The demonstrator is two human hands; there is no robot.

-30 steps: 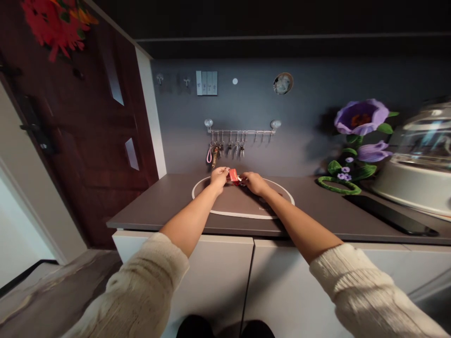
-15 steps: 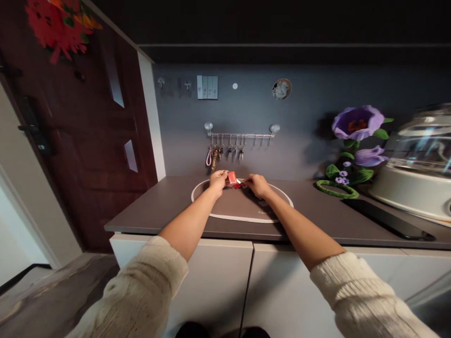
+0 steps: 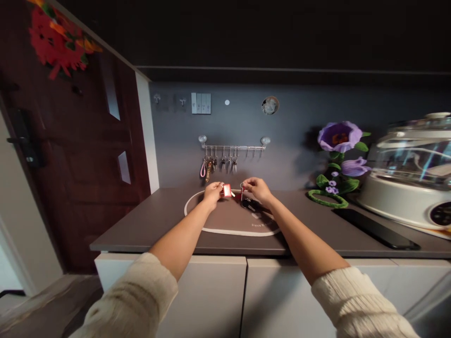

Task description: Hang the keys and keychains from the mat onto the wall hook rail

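My left hand (image 3: 213, 193) pinches a small red square tag (image 3: 227, 190), its face bright with glare, above the mat. A small pale sliver sticks out at the tag's lower right. My right hand (image 3: 260, 188), a short way to the right, is closed on a metal key ring (image 3: 242, 185). Something thin and red dangles from that ring. Below my right hand lies a dark object (image 3: 251, 203), perhaps a key fob, on the brown oval mat (image 3: 225, 220) with its pale rim. Whether it hangs from the ring I cannot tell.
On the wall behind, a hook rail (image 3: 234, 148) carries several keys and a pink loop (image 3: 203, 169). At the right stand purple crocheted flowers (image 3: 340, 136), a black phone-like slab (image 3: 375, 228) and a white appliance (image 3: 391, 188). A dark red door (image 3: 116, 197) is at left.
My right hand has drawn up and away from my left, and the ring now shows in its fingers. The red tag stays in my left hand. The view has tilted up and shifted right.
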